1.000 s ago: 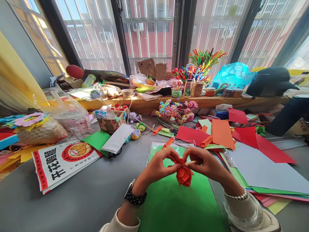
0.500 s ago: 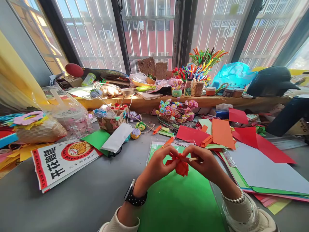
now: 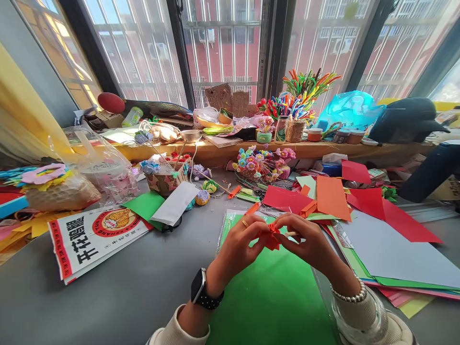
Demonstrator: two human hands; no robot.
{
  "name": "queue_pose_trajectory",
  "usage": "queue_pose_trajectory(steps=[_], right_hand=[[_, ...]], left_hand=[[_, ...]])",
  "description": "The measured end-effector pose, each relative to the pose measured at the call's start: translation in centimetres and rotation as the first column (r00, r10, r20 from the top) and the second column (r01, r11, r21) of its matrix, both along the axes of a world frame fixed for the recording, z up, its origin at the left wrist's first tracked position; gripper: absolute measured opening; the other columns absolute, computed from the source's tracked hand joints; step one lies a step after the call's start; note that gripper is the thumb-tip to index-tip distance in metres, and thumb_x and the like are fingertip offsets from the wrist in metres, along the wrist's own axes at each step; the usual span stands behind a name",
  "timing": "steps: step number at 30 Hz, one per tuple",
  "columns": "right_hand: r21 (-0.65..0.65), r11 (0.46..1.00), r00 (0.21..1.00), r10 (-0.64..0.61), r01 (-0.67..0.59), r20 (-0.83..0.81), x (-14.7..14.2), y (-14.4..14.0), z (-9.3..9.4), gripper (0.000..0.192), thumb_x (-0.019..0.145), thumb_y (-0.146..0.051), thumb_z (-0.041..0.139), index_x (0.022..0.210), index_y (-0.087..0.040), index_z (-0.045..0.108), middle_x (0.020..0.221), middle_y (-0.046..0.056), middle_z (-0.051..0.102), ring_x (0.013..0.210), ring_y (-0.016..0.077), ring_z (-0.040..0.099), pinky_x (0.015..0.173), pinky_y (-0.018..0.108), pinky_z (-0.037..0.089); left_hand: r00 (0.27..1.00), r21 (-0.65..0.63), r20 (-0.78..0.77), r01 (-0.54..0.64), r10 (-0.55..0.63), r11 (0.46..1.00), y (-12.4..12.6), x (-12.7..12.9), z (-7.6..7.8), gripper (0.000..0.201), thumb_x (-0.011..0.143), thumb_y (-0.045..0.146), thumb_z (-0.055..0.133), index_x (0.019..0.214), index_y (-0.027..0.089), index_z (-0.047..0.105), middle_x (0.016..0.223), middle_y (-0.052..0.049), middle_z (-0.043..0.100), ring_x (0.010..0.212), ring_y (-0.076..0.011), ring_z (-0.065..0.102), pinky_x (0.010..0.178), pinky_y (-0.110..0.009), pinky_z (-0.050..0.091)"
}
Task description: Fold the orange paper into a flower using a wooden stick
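- Evidently, the orange-red paper flower (image 3: pixel 272 243) is pinched between the left hand (image 3: pixel 237 245) and right hand (image 3: pixel 309 239), neither clearly nearer.
- It hangs above the green sheet (image 3: pixel 273 297) on the desk (image 3: pixel 143 282).
- The right grip also clasps a pale stick (image 3: pixel 293 234), lying roughly crosswise, right of the flower.

I hold a small, orange-red folded-paper flower (image 3: pixel 272 243) at twelve o'clock before me, its creased layers bunched and partly hidden by my fingers (image 3: pixel 255 232), a slim pale stick (image 3: pixel 293 234) showing at its three o'clock.
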State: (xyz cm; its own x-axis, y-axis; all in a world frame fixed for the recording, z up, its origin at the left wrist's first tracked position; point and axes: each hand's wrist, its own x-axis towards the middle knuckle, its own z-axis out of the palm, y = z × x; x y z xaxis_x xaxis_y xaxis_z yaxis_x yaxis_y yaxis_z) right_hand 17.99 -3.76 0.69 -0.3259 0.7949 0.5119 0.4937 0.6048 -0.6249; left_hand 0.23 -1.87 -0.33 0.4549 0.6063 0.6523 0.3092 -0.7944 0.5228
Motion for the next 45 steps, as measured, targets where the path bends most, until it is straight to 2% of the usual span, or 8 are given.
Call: queue_pose_trajectory(steps=[9,14,18,28,31,34,39,45], right_hand=[[0.154,0.985,0.997,-0.071,0.076,-0.04,-0.6,0.2,-0.5,0.007,0.079,-0.025,0.053,0.084,-0.021,0.057,0.082,0.005,0.064,0.066,0.0141,0.058,0.055,0.024,0.045],[0.065,0.993,0.995,-0.101,0.099,0.022,-0.6,0.2,-0.4,0.008,0.08,-0.025,0.052,0.08,-0.019,0.057,0.072,0.003,0.061,0.052,0.0099,0.048,0.048,0.022,0.037],[-0.066,0.996,0.996,-0.058,0.063,0.072,-0.2,0.2,-0.2,0.008,0.078,-0.025,0.052,0.078,-0.018,0.057,0.053,-0.004,0.044,0.045,0.0076,0.034,0.043,0.02,0.028],[-0.259,0.966,0.998,0.007,-0.022,-0.057,0.2,0.1,0.7,0.016,0.075,-0.032,0.055,0.079,-0.017,0.054,0.051,-0.008,0.028,0.045,0.0063,0.024,0.041,0.02,0.02],[-0.311,0.95,0.999,0.024,-0.033,-0.033,0.1,0.2,0.7,0.016,0.075,-0.033,0.055,0.077,-0.016,0.054,0.05,-0.008,0.029,0.044,0.0062,0.024,0.04,0.02,0.018],[-0.321,0.947,0.999,0.025,-0.012,0.035,-0.1,0.5,0.3,0.017,0.075,-0.033,0.054,0.076,-0.016,0.055,0.051,-0.007,0.035,0.044,0.006,0.025,0.04,0.02,0.018],[-0.322,0.946,0.998,-0.028,0.043,0.053,-0.2,1.0,-0.3,0.018,0.074,-0.032,0.055,0.075,-0.015,0.053,0.053,-0.006,0.04,0.045,0.0057,0.027,0.04,0.019,0.02],[-0.409,0.912,0.999,-0.026,0.042,0.046,-0.2,1.3,-0.3,0.016,0.071,-0.03,0.057,0.073,-0.014,0.052,0.051,-0.007,0.035,0.045,0.0053,0.026,0.041,0.019,0.018]], left_hand=[[0.998,0.078,0.024,-0.052,0.05,0.996,0.1,0.2,-0.2,0.015,0.078,0.014,0.05,0.091,0.02,0.056,0.085,-0.005,0.057,0.081,-0.0146,0.054,0.072,-0.028,0.046],[0.999,-0.17,0.028,0.036,-0.032,0.985,0.3,-0.2,0.8,0.011,0.077,0.013,0.049,0.085,0.019,0.055,0.082,-0.002,0.057,0.08,-0.0137,0.054,0.075,-0.028,0.045],[0.994,-0.321,0.019,0.105,-0.105,0.941,0.7,-0.6,1.1,0.005,0.075,0.015,0.052,0.079,0.016,0.054,0.078,-0.002,0.057,0.074,-0.0121,0.053,0.07,-0.026,0.046],[0.968,-0.575,0.173,0.251,-0.184,0.779,1.2,-0.6,2.1,0.013,0.07,0.024,0.061,0.078,0.014,0.058,0.079,-0.003,0.058,0.078,-0.0138,0.056,0.075,-0.028,0.046],[0.952,-0.673,0.207,0.304,-0.224,0.674,1.6,-0.8,1.7,0.016,0.068,0.026,0.063,0.077,0.013,0.058,0.077,-0.002,0.058,0.075,-0.0127,0.056,0.069,-0.025,0.047],[0.944,-0.784,0.238,0.324,-0.226,0.529,2.1,-0.9,0.8,0.023,0.067,0.032,0.063,0.079,0.014,0.056,0.075,-0.001,0.057,0.069,-0.0122,0.056,0.057,-0.022,0.047],[0.949,-0.812,0.268,0.317,-0.168,0.491,2.7,-0.7,-0.2,0.025,0.064,0.032,0.066,0.077,0.013,0.057,0.07,0.0,0.056,0.064,-0.0096,0.055,0.056,-0.02,0.045],[0.948,-0.85,0.279,0.318,-0.151,0.42,2.9,-0.5,0.1,0.026,0.061,0.029,0.069,0.076,0.012,0.058,0.066,0.001,0.058,0.059,-0.0081,0.054,0.053,-0.018,0.043]])
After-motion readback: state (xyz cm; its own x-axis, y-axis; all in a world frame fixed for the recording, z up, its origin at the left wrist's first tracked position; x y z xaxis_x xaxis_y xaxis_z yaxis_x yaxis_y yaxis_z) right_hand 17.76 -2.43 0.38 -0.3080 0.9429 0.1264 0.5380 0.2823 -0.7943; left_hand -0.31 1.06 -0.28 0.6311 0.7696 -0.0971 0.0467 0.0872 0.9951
